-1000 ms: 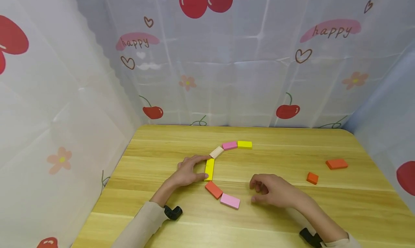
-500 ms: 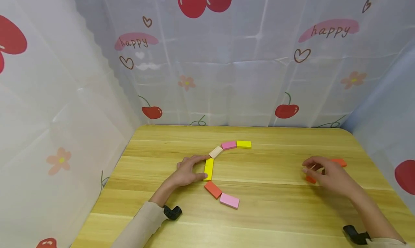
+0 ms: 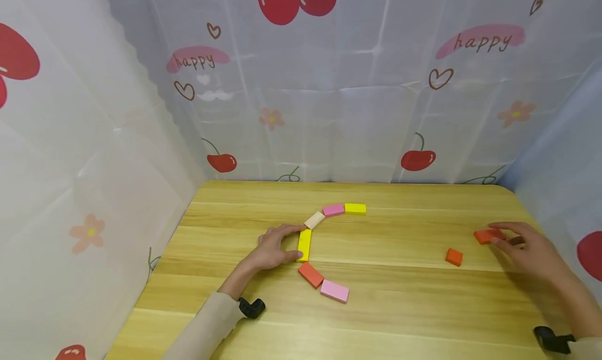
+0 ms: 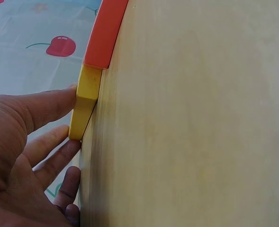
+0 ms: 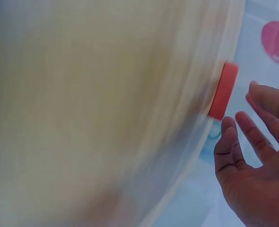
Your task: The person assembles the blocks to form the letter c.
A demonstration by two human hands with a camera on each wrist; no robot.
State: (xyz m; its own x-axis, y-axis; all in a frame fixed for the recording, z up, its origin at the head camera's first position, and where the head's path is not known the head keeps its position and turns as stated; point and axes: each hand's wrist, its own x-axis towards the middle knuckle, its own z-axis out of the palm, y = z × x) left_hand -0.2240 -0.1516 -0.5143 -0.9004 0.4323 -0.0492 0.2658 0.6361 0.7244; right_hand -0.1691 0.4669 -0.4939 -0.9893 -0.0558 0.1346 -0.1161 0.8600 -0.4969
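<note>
My left hand (image 3: 270,249) holds a long yellow block (image 3: 304,244) between forefinger and thumb at its two ends. In the left wrist view, the thumb presses the yellow block (image 4: 86,97) beside a red block (image 4: 106,35). The yellow block is part of a curved row with a plain wooden block (image 3: 314,220), a pink block (image 3: 333,210), another yellow block (image 3: 355,208), a red block (image 3: 311,274) and a light pink block (image 3: 335,291). My right hand (image 3: 533,247) reaches over an orange-red block (image 3: 484,236), its thumb and fingers spread. A gap shows between fingers and block (image 5: 223,91) in the right wrist view.
A small orange block (image 3: 453,257) lies left of my right hand. All the blocks lie on a wooden table (image 3: 390,323). A white patterned cloth (image 3: 329,130) hangs behind the table and at both sides.
My right hand has moved right, from beside the curved row, past the small orange block, to the orange-red block. The left hand has stayed at the yellow block.
</note>
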